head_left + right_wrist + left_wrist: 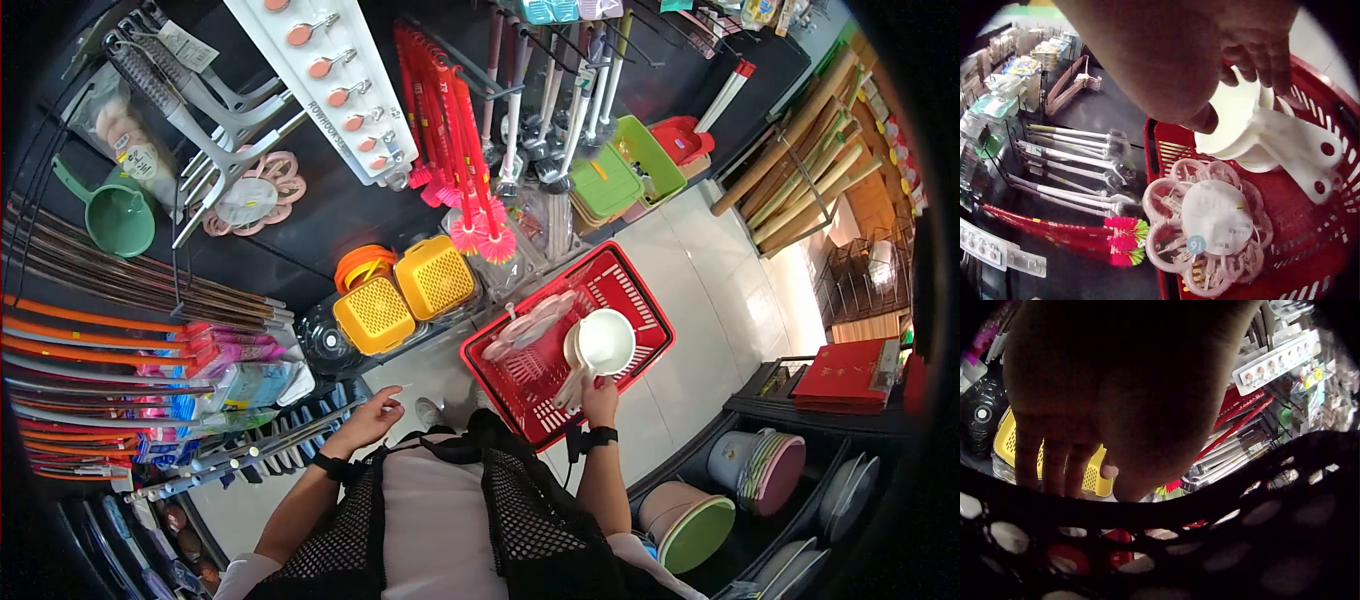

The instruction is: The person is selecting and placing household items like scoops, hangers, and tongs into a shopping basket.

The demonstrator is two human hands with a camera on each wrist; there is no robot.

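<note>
So the right hand [600, 402] is the busy one here: it's got a grip on a little stack of white dippers [607, 342], thumb [1205, 119] at one side of the rim and fingers [1261, 62] over by the other, so the gap is pretty much filled with plastic. The dippers sit within the red shopping basket [1294, 225], toward one end, open side up with the handles poking out together. Honestly can't tell if their bottoms touch the basket floor. Right beside them in the basket is a pink flower-shaped hanger [1216, 215] with clips and a round label. The left hand [370, 418] is just up in the air, fingers loose and a bit apart, index stretched out more than the rest. Its wrist view is super dark, but you can make out four fingers pointing down with small gaps, and yellow baskets [434, 277] behind them. Red-handled brushes [470, 170] with pink bristles hang on the rack beyond the shopping basket.
</note>
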